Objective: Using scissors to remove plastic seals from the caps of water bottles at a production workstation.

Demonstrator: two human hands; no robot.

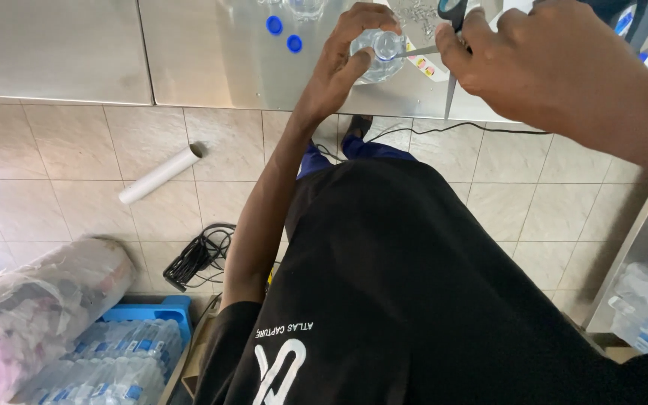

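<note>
Over a brushed-steel counter (211, 60), left hand (346, 52) fingers wrapped round clear plastic bottle (380, 54), right hand (519, 52) pinching slim metal tool (418, 52)

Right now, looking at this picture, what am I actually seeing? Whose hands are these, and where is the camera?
The camera sits on a person's head and looks straight down, so you see their own black shirt and tiled floor. Their left hand holds a small clear bottle over a steel counter. Their right hand holds a thin metal tool at the bottle's mouth. Two blue caps lie on the counter. Below lie a white tube, coiled black cable and packed bottles.
</note>
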